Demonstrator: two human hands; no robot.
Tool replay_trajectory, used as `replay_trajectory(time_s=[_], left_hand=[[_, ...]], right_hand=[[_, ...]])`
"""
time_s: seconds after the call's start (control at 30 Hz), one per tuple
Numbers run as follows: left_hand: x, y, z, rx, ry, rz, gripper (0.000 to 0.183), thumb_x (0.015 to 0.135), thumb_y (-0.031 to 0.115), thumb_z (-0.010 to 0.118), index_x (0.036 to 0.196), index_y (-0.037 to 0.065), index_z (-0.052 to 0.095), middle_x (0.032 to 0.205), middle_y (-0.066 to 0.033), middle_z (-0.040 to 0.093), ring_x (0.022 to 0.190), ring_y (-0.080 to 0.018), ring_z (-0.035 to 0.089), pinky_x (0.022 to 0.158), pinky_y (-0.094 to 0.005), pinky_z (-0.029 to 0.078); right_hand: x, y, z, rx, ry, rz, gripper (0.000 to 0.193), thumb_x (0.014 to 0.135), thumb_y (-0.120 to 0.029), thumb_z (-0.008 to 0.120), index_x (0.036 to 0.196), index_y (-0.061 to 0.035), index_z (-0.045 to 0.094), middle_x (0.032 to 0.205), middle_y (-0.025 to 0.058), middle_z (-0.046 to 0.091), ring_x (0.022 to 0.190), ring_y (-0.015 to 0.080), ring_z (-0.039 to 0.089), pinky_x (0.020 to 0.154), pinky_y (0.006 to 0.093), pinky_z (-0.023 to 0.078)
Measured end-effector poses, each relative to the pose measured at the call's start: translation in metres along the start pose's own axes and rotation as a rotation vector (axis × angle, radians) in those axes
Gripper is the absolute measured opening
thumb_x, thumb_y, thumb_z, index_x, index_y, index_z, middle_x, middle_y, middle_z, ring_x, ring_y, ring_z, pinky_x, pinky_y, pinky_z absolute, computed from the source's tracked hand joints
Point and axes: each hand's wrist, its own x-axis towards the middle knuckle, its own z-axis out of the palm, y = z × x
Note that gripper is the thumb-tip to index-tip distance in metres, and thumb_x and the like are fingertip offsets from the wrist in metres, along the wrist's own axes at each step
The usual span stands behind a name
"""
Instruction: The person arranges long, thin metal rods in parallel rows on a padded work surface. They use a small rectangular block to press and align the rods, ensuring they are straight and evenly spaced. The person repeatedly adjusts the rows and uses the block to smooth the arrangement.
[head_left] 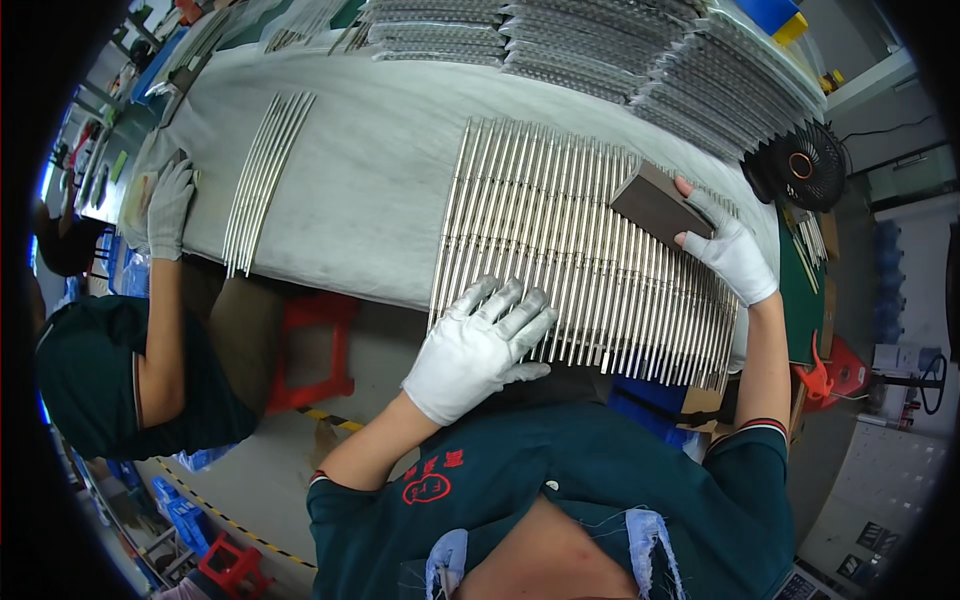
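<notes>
Clear plastic packages (580, 50) are stacked along the back of the pale cloth-covered counter (360, 180), their contents indistinct. Slender, shiny silver metal rods (540, 210) lie side by side in a broad row on it. The white-gloved left hand (485, 345) rests, fingers spread, on their near left edge; well apart, the white-gloved right hand (733, 252) grips a dark brown rectangular block (660, 207) over their right side.

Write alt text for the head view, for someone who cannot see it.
A gloved right hand holds a brown block on a row of metal rods, the gloved left hand lying over their near left corner. A co-worker is at left; grey stacks and a black fan stand beyond.
</notes>
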Motion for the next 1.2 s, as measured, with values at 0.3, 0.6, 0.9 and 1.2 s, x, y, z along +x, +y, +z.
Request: replay_trajectory(time_s=[0.3,0.6,0.9,1.2], left_hand=[[0.013,0.009,0.011,0.123,0.020,0.012,0.062,0.079,0.036,0.076,0.135,0.015,0.060,0.131,-0.0058,0.061,0.125,-0.0271,0.057,0.111,-0.0492,0.041],[0.011,0.008,0.009,0.011,0.060,0.088,0.056,0.083,0.041,0.074,0.130,0.014,0.063,0.128,-0.0074,0.065,0.119,-0.0267,0.061,0.107,-0.0500,0.044],[0.013,0.008,0.002,-0.038,0.156,0.164,0.054,0.080,0.048,0.074,0.118,0.010,0.064,0.117,-0.0099,0.069,0.110,-0.0271,0.066,0.101,-0.0470,0.049],[0.012,0.011,0.007,-0.046,0.200,0.159,0.053,0.082,0.049,0.071,0.116,0.009,0.066,0.120,-0.0098,0.069,0.110,-0.0266,0.066,0.102,-0.0465,0.049]], right_hand=[[-0.008,-0.023,0.006,-0.259,0.028,0.005,0.072,0.084,-0.017,0.076,0.150,-0.0282,0.050,0.126,0.0166,0.069,0.108,0.0302,0.070,0.095,0.0349,0.055],[-0.013,-0.019,0.010,-0.267,0.106,-0.056,0.069,0.084,-0.017,0.077,0.148,-0.0280,0.053,0.122,0.0139,0.071,0.104,0.0294,0.072,0.093,0.0347,0.056],[0.030,-0.069,0.035,-0.170,-0.188,-0.377,0.067,0.086,-0.012,0.074,0.147,-0.0300,0.054,0.129,0.0111,0.068,0.112,0.0312,0.068,0.098,0.0372,0.055],[0.031,-0.069,0.015,-0.233,-0.213,-0.287,0.061,0.087,-0.006,0.072,0.142,-0.0275,0.059,0.132,0.0090,0.067,0.115,0.0307,0.067,0.104,0.0351,0.053]])
